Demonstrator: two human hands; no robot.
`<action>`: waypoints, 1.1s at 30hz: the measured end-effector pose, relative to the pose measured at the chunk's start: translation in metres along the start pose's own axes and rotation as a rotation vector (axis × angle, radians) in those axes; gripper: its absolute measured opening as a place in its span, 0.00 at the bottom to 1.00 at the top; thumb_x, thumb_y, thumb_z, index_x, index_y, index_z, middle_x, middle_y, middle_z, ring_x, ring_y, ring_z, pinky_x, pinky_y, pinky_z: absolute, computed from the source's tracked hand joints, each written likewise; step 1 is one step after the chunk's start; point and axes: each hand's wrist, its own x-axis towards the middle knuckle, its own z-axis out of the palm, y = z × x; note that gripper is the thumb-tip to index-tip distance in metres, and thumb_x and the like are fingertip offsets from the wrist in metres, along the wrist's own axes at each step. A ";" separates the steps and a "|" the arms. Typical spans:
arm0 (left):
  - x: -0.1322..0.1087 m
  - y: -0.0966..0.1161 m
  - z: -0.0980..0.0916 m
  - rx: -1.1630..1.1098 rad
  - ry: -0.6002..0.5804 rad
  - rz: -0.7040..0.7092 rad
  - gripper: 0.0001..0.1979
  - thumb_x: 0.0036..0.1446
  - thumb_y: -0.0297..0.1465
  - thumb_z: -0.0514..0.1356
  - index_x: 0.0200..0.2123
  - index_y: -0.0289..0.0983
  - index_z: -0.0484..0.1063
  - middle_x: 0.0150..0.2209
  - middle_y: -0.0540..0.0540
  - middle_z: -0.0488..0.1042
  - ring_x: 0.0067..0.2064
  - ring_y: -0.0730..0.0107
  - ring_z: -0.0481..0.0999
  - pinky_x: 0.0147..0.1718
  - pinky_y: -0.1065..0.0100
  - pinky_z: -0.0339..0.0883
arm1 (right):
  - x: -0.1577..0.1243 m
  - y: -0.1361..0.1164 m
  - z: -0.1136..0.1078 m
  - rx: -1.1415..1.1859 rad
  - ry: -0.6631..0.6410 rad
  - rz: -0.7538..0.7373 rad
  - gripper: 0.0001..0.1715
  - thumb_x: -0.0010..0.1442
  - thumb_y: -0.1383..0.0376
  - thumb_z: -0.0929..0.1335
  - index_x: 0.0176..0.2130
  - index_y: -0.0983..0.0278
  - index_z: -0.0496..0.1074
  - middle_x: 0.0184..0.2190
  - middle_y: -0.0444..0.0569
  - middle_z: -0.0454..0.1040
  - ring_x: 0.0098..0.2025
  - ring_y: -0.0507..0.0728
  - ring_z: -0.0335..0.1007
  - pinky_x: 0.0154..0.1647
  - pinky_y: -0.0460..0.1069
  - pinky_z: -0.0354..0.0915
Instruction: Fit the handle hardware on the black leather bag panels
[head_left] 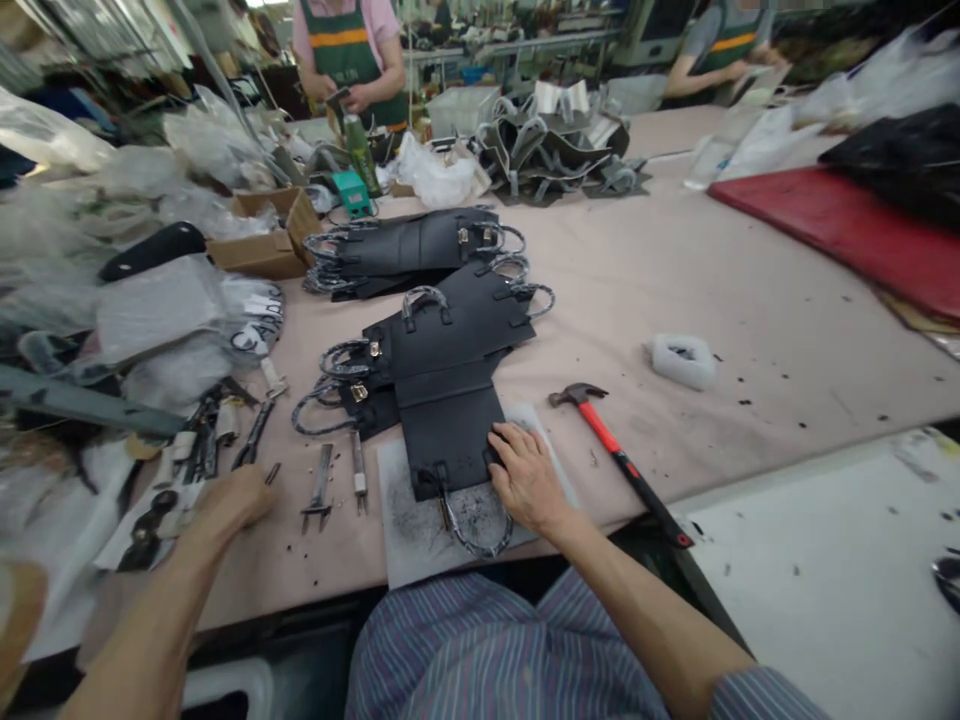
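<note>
My right hand point(527, 475) lies with its fingers spread on the near right edge of a black leather bag panel point(450, 425). A wrapped loop handle point(480, 535) hangs off the panel's near end, over a white board point(401, 540). On the left, my left hand point(236, 498) is closed on a short metal rod point(272, 474), whose tip sticks out by the fingers. Between my hands lie a pronged metal tool point(320, 490) and a pronged punch point(360, 472). A claw hammer point(619, 455) with a red and black handle rests right of my right hand.
More black bag panels point(409, 245) with wrapped handles are stacked farther back. Plastic bags, a cardboard box point(259, 250) and loose tools crowd the left. A white block point(682, 360) and a red board point(847, 225) are on the right. Two people in green aprons work across the table.
</note>
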 end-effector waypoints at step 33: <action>-0.163 0.194 0.131 -0.975 -0.152 0.440 0.11 0.62 0.39 0.63 0.41 0.38 0.69 0.38 0.44 0.84 0.41 0.64 0.85 0.47 0.61 0.78 | 0.002 -0.002 -0.010 0.074 -0.025 0.041 0.27 0.66 0.64 0.65 0.63 0.65 0.67 0.67 0.56 0.64 0.69 0.67 0.54 0.71 0.67 0.48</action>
